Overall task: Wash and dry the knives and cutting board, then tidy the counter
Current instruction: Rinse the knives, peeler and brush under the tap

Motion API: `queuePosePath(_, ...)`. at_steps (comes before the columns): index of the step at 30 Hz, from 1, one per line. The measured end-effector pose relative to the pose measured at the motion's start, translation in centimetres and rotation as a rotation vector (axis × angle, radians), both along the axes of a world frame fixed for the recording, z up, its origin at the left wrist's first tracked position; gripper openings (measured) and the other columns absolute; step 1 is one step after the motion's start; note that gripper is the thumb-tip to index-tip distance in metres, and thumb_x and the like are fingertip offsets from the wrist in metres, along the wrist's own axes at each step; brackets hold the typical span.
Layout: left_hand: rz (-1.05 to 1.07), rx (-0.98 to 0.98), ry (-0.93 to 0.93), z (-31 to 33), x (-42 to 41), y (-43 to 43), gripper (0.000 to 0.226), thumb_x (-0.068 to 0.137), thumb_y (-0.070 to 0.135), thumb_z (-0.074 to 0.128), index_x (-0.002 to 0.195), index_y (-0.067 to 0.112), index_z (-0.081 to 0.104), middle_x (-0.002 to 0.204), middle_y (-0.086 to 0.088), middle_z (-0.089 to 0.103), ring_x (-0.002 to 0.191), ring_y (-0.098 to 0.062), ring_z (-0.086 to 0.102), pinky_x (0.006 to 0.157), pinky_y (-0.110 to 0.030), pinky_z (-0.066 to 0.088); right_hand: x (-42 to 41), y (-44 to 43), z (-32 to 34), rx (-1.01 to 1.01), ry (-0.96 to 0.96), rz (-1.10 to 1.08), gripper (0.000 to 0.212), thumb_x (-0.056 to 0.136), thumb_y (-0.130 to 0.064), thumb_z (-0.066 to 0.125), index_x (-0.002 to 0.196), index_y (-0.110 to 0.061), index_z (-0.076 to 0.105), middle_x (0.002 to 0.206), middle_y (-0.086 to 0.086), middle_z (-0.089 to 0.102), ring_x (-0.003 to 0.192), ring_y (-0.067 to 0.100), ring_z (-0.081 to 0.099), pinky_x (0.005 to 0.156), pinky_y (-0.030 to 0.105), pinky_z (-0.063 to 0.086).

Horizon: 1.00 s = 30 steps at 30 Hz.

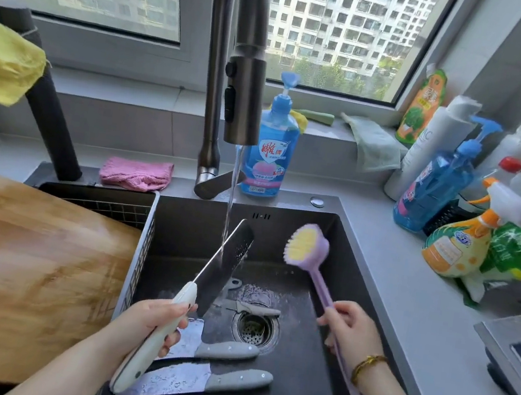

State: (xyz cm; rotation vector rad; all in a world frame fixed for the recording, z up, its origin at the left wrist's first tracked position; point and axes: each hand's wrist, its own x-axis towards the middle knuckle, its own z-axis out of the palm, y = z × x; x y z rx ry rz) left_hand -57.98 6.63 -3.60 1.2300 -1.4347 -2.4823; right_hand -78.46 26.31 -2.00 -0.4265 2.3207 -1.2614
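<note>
Knife in hand: our left hand [151, 315] grips the cream plastic handle of a broad, dark-bladed cleaver [223, 265], fingers [171, 340] curled round it.
Where it is: we hold it over the dark steel sink [294, 384], with the upper blade in the thin stream of tap water [231, 193].
Long axis: the handle sits low, near us and to the left. The blade rises away from us and to the right.
Brush: our right hand [351, 328] clasps the thin stem of a purple long-handled dish brush with yellow bristles [307, 245], with the head raised.
Deciding relation: the brush head stands to the right of the blade, level with its upper half and clearly apart from it. The bristles are turned leftward towards it.
Next move, as we judge: a sweep to the left by the right hand would lay the bristles on the blade face. We would then stroke along the blade's length.
Waiting: two grey-handled cleavers [225, 350] lie on the sink floor below our left hand. The wooden cutting board [28, 266] rests to the left of the sink.
</note>
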Motion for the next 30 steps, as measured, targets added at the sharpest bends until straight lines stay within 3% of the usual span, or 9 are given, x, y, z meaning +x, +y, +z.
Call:
queuePosePath(2, -0.045, -0.082, -0.006, 0.4, -0.1, 0.4, 0.061, 0.044, 0.031, 0.074, 0.092, -0.004, 0.059, 0.055, -0.004, 0.051, 0.037, -0.011, 0.045, 0.034, -0.02, 0.038, -1.8, 1.3, 0.6, 0.007, 0.075, -0.083, 0.01, 0.091, -0.007, 0.05, 0.086, -0.006, 0.058, 0.066, 0.001, 0.061, 0.059, 0.017, 0.055, 0.049, 0.017, 0.044)
queuePosePath(4, -0.091, -0.143, -0.028, 1.0, -0.2, 1.0, 0.044, 0.053, 0.022, 0.07, 0.086, -0.004, 0.06, 0.052, -0.004, 0.052, 0.039, -0.012, 0.05, 0.037, -0.019, 0.04, -3.7, 2.7, 1.0, 0.055, 0.171, -0.169, 0.016, 0.091, -0.006, 0.05, 0.098, 0.003, 0.062, 0.071, 0.008, 0.063, 0.079, 0.03, 0.058, 0.062, 0.023, 0.043)
queuePosePath(7, -0.133, -0.214, -0.06, 1.8, -0.3, 1.4, 0.035, 0.06, 0.019, 0.065, 0.09, 0.001, 0.062, 0.064, -0.006, 0.059, 0.052, -0.016, 0.063, 0.041, -0.022, 0.046, -6.2, 4.9, 1.0, 0.188, 0.229, -0.289, 0.025, 0.092, -0.009, 0.049, 0.106, 0.007, 0.063, 0.106, 0.021, 0.064, 0.104, 0.036, 0.055, 0.082, 0.032, 0.039)
queuePosePath(11, -0.297, -0.499, -0.146, 2.5, -0.3, 1.6, 0.016, 0.085, 0.01, 0.063, 0.097, 0.019, 0.062, 0.053, -0.001, 0.053, 0.041, -0.008, 0.051, 0.045, -0.02, 0.044, -8.1, 7.0, 0.6, 0.311, 0.204, -0.367, 0.028, 0.093, -0.011, 0.046, 0.108, 0.006, 0.063, 0.115, 0.025, 0.06, 0.107, 0.04, 0.052, 0.086, 0.035, 0.039)
queuePosePath(17, -0.329, -0.84, -0.223, 2.5, 0.3, 1.1, 0.027, 0.081, 0.014, 0.068, 0.098, 0.033, 0.059, 0.063, 0.007, 0.056, 0.047, -0.005, 0.048, 0.045, -0.017, 0.04, -8.6, 7.2, 0.0, 0.397, 0.189, -0.442, 0.03, 0.094, -0.008, 0.043, 0.113, 0.007, 0.059, 0.119, 0.028, 0.056, 0.109, 0.043, 0.05, 0.09, 0.04, 0.04)
queuePosePath(21, -0.371, -1.067, -0.349, 2.7, 1.0, 0.6, 0.042, 0.083, 0.029, 0.066, 0.122, 0.032, 0.053, 0.098, 0.02, 0.06, 0.086, -0.006, 0.058, 0.071, -0.017, 0.043, -8.6, 6.7, 0.0, 0.415, 0.184, -0.515, 0.04, 0.092, -0.007, 0.044, 0.132, -0.002, 0.046, 0.138, 0.026, 0.038, 0.124, 0.042, 0.036, 0.104, 0.043, 0.03)
queuePosePath(23, -0.381, -1.117, -0.375, 2.9, 1.3, 0.5, 0.035, 0.083, 0.032, 0.065, 0.113, 0.045, 0.051, 0.111, 0.018, 0.058, 0.104, -0.008, 0.055, 0.082, -0.02, 0.042, -7.8, 5.9, 0.5, 0.435, 0.289, -0.522, 0.046, 0.091, -0.013, 0.043, 0.136, -0.003, 0.04, 0.142, 0.025, 0.031, 0.127, 0.041, 0.029, 0.106, 0.043, 0.024)
queuePosePath(26, -0.404, -1.196, -0.398, 3.4, 1.5, 0.0, 0.026, 0.084, 0.033, 0.063, 0.104, 0.046, 0.054, 0.091, 0.025, 0.054, 0.098, -0.01, 0.056, 0.083, -0.024, 0.045, -5.0, 2.7, 1.0, 0.359, 0.527, -0.363, 0.063, 0.072, -0.022, 0.036, 0.129, 0.004, 0.047, 0.137, 0.028, 0.04, 0.124, 0.043, 0.035, 0.105, 0.043, 0.025)
queuePosePath(30, -0.432, -1.318, -0.429, 3.5, 1.4, -0.6, 0.043, 0.087, 0.035, 0.058, 0.129, 0.036, 0.047, 0.116, 0.017, 0.055, 0.097, -0.007, 0.051, 0.085, -0.022, 0.045, 2.3, -4.6, -0.4, 0.212, 0.896, 0.278, 0.059, 0.053, -0.011, 0.066, 0.111, 0.001, 0.06, 0.113, 0.022, 0.063, 0.099, 0.037, 0.064, 0.081, 0.045, 0.052)
